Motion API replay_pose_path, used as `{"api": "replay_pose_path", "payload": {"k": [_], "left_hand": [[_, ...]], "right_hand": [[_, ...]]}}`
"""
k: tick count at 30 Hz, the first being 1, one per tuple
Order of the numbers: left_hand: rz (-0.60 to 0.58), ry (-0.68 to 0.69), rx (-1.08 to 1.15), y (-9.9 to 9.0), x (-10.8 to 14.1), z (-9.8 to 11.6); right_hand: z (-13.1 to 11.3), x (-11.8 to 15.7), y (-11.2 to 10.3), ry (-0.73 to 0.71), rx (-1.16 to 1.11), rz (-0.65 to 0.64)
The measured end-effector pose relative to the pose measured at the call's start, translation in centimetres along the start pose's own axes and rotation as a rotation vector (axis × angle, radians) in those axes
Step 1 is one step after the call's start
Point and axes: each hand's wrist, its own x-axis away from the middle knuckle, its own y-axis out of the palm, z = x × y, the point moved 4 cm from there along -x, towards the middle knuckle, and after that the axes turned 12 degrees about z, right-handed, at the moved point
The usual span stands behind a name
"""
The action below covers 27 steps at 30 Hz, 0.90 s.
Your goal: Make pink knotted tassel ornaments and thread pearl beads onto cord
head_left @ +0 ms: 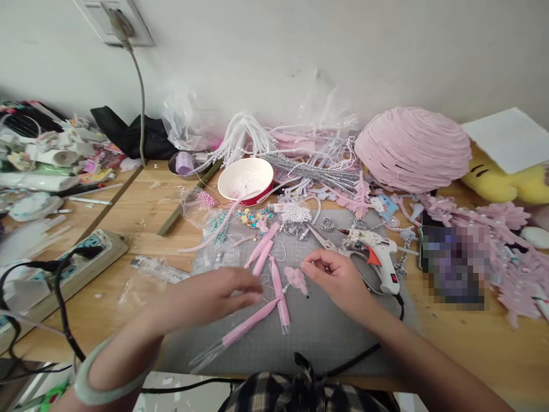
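My left hand (214, 294) hovers over the left part of the grey cutting mat (338, 343), slightly blurred. Its fingers stretch to the right, thumb apart, and nothing shows in them. My right hand (337, 280) is closed, fingertips curled together; what they pinch, if anything, cannot be made out. Just left of those fingertips is a pink flower-shaped piece (295, 278) with a small bead end. Between my hands lie several pink fabric strips with clear ends, among them an upright strip (279, 297) and a slanted strip (249, 323). Thin clear thread loops (266, 280) run beside them.
Scissors (326, 239) and a white glue gun (388, 263) lie beside my right hand. Behind stand a red-and-white bowl (245, 177), white beads (295, 213) and a pink wrapped dome (414, 149). A power strip (86, 257) is at left, a phone (454, 266) at right.
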Motion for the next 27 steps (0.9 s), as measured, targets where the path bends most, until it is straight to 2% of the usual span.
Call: {"api": "replay_pose_path", "payload": {"k": [1,3,5,6,9,13,16,20,27], "left_hand": [[0.044,-0.018,0.069,0.5,-1.0,0.6],[0.172,0.000,0.348,2.0,-3.2,1.8],[0.114,-0.069,0.714,4.6,-5.1,2.3],[0.084,-0.159,0.898,5.9,-5.9,2.3],[0.061,-0.222,1.023,8.2,-7.0,2.0],[0.062,-0.262,1.050,9.0,-7.0,0.8],[0.131,-0.272,1.015,9.1,-6.8,-0.2],[0.251,-0.257,0.894,9.1,-6.5,-0.7],[0.284,-0.149,0.611,8.9,-6.0,-0.7]], "right_hand": [[0.2,0.0,0.0,-0.001,-0.001,0.000],[0.4,-0.1,-0.2,-0.001,-0.005,0.030],[0.7,-0.2,-0.7,0.011,-0.020,0.085],[0.8,-0.2,-1.0,0.023,-0.032,0.107],[1.3,-0.2,-1.3,0.069,-0.062,0.143],[2.2,0.0,-0.8,0.138,-0.064,0.159],[3.0,0.1,-0.4,0.191,-0.044,0.157],[3.6,0.3,-0.3,0.239,0.009,0.169],[3.7,0.2,-0.5,0.284,0.045,0.156]]}}
